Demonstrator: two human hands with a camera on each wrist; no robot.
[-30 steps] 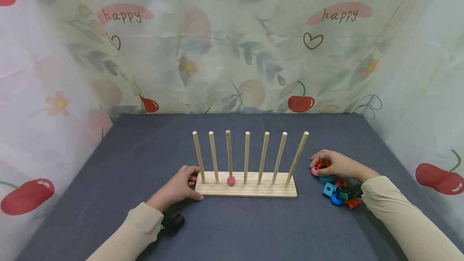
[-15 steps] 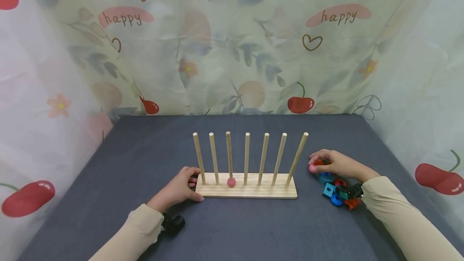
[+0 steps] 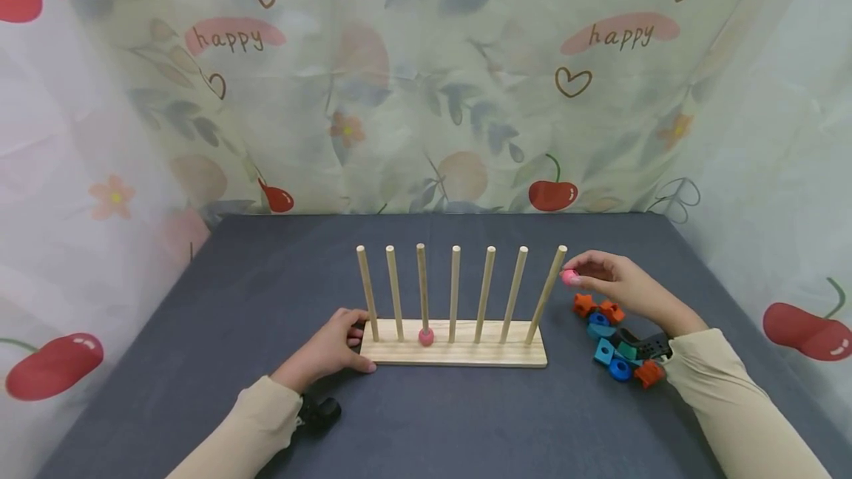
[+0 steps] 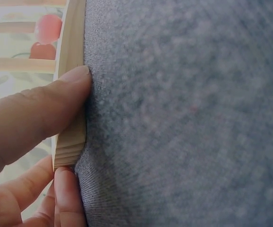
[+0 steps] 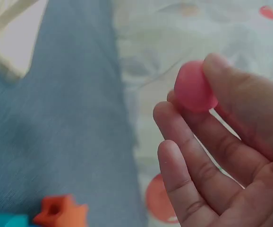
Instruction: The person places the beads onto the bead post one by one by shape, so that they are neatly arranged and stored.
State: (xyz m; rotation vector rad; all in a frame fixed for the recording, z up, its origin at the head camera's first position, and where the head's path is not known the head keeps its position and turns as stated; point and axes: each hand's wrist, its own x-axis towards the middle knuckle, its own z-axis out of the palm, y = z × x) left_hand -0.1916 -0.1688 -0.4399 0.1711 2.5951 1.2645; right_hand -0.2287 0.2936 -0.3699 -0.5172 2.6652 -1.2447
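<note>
My left hand (image 3: 328,348) grips the left end of the wooden peg board (image 3: 399,353). In the left wrist view the thumb (image 4: 37,111) lies on the front edge and the fingers are around the end. Several upright pegs stand on the board, and a pink bead (image 3: 426,337) sits at the foot of the third peg from the left. Between thumb and fingertips, my right hand (image 3: 615,279) pinches another pink bead (image 5: 194,87). This bead is in the air just right of the rightmost peg (image 3: 547,293); whether it touches the peg I cannot tell.
Below the right hand lies a loose pile of pieces: orange stars (image 3: 584,305), blue rings (image 3: 620,369), a blue square block (image 3: 603,351) and teal pieces. A dark cloth covers the table (image 3: 452,427), and a printed curtain (image 3: 413,94) hangs behind it.
My right hand has lifted the pink bead out of the pile, up and slightly left towards the rightmost peg. The left hand keeps its hold on the peg board.
</note>
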